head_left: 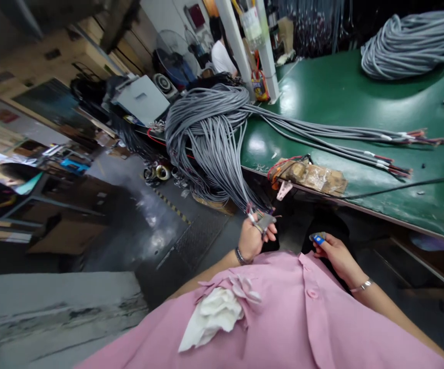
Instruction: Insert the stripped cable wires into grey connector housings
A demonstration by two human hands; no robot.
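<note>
Beside the bench edge, my left hand (251,240) is closed around the end of a grey cable (240,182). A flat grey piece (265,222) shows over its fingers; I cannot make out what it is. The cable belongs to a large bundle of grey cables (206,110) draped over the bench edge, with thin coloured wires at the ends. To the right, my right hand (335,253) is pinched in front of the pink shirt. A blue patch (317,239) with a white mark covers its thumb tip. What the fingers pinch, if anything, is too small to tell.
Stripped cable ends (394,166) lie across the green bench (321,87). Near its edge are a taped cardboard piece (317,177) and a pink clip (284,190). A cable coil (409,46) rests at the back right. A person (223,57) sits beyond a fan.
</note>
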